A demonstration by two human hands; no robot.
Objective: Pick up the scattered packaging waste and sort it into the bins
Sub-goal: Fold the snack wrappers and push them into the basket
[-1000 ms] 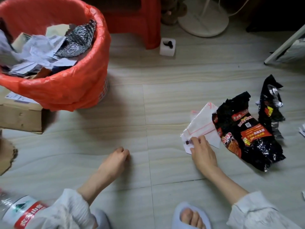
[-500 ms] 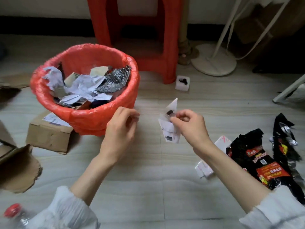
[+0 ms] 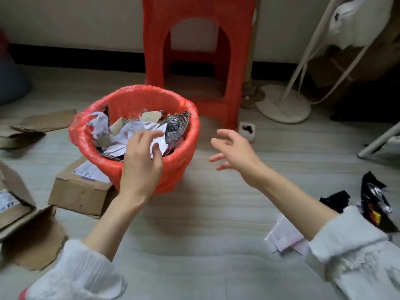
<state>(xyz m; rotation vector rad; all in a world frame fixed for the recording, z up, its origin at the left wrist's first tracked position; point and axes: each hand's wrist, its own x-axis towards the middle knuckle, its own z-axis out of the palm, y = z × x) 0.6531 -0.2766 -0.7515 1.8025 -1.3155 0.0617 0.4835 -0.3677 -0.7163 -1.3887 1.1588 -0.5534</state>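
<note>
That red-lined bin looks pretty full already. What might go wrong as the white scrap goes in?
Two risks stand out. The left hand holds the small white paper scrap right over the near rim of the red-lined round bin, so it may slip down outside. The crumpled paper and foil heap reaches nearly to the rim, so a light scrap could slide off. The right hand is open and apart from the bin, not steadying it.

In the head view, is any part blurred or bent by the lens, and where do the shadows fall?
Head view: soft, even light, no glare; the right hand is slightly motion-blurred, the left hand over the red bin sharper; faint shadow on the floor below the bin; wide-angle bending shows at the edges, as on the white stand.
</note>
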